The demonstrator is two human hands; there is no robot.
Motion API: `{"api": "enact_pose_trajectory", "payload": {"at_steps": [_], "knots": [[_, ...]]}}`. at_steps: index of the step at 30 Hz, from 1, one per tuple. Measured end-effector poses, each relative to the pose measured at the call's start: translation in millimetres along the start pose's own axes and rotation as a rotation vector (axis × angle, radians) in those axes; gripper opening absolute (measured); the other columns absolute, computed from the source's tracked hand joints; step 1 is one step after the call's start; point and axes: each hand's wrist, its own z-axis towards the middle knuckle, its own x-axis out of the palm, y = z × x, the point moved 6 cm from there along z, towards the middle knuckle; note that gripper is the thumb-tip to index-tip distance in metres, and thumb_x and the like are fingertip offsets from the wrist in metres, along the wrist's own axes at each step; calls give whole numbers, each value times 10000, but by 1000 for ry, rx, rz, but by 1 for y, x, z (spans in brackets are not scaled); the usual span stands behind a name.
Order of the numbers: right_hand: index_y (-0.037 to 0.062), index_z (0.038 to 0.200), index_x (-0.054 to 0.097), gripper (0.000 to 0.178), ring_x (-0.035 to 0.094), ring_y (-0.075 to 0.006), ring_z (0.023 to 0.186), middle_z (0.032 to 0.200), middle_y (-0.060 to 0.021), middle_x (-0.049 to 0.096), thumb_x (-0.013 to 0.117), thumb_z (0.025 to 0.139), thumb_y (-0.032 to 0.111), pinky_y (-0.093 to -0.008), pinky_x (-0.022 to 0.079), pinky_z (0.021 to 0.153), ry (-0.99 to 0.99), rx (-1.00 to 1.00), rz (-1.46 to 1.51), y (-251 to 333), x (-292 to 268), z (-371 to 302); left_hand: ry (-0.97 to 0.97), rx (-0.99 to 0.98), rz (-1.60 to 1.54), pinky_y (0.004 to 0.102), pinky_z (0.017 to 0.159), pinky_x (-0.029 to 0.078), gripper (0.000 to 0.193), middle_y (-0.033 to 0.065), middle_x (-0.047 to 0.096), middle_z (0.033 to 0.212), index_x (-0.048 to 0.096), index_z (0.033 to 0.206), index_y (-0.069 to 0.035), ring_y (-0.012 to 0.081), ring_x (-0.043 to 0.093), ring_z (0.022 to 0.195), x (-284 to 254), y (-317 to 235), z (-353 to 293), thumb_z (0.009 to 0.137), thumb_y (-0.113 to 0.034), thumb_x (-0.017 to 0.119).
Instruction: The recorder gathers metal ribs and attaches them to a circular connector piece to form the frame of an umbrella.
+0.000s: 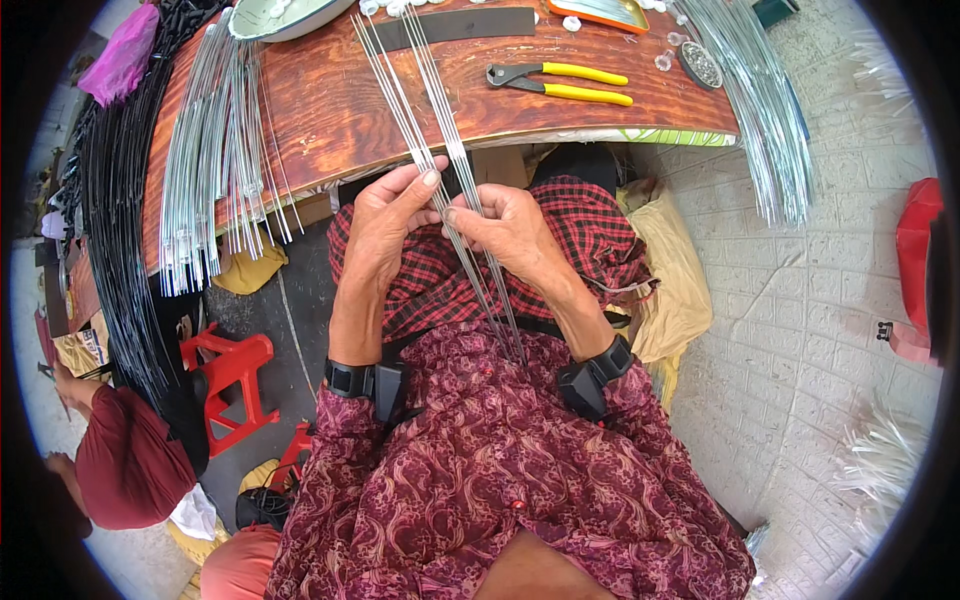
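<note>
Above my lap, near the table's front edge, both hands hold a set of thin silver metal rods point(389, 88). The rods split into two slim groups, each with a white band point(456, 150) partway along. My left hand point(388, 215) is closed around the left group, its thumb pressed along the rods. My right hand point(518, 232) pinches the rods just to the right, with thumb and fingers close to the left hand's fingertips. Upper ends of the rods reach over the wooden table point(320, 90); lower ends point down toward my shirt.
Yellow-handled pliers point(585, 70) and a dark flat strip point(485, 25) lie on the table. Silver rod bundles point(205, 150) and black rods point(125, 210) hang off its left side; another silver bundle point(755, 110) hangs right. A red stool point(235, 380) and a co-worker's maroon sleeve point(135, 460) are at left.
</note>
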Motion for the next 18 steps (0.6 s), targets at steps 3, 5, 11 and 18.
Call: {"api": "enact_pose_trajectory", "payload": {"at_steps": [3, 5, 11, 18], "knots": [[-21, 967, 700, 230, 588, -56, 647, 758, -26, 685, 690, 914, 203, -227, 461, 576, -8, 10, 8, 1, 1, -1, -12, -2, -4, 244, 730, 591, 414, 94, 709, 1118, 628, 1292, 35, 103, 687, 834, 0, 2, 0, 977, -229, 681], [-17, 967, 701, 224, 573, -48, 636, 755, -22, 681, 686, 915, 200, -224, 445, 560, -15, 0, 44, -1, 1, -1, -27, -1, -13, 245, 728, 589, 416, 87, 711, 1099, 625, 1295, 35, 104, 688, 830, -1, 2, -1, 979, -231, 677], [-16, 972, 703, 220, 545, -36, 618, 731, -6, 662, 686, 917, 197, -218, 418, 538, -22, 13, 35, -3, 1, 0, -16, 6, -36, 252, 729, 564, 361, 98, 726, 1050, 672, 1223, 31, 111, 674, 839, -3, 4, -1, 967, -223, 696], [-16, 957, 706, 220, 549, -44, 617, 714, -2, 655, 687, 912, 198, -235, 428, 542, -34, -4, 38, -8, 0, 1, -25, 8, 16, 259, 732, 568, 363, 116, 735, 1048, 660, 1237, 24, 129, 693, 841, 3, -3, -4, 982, -235, 669]]}}
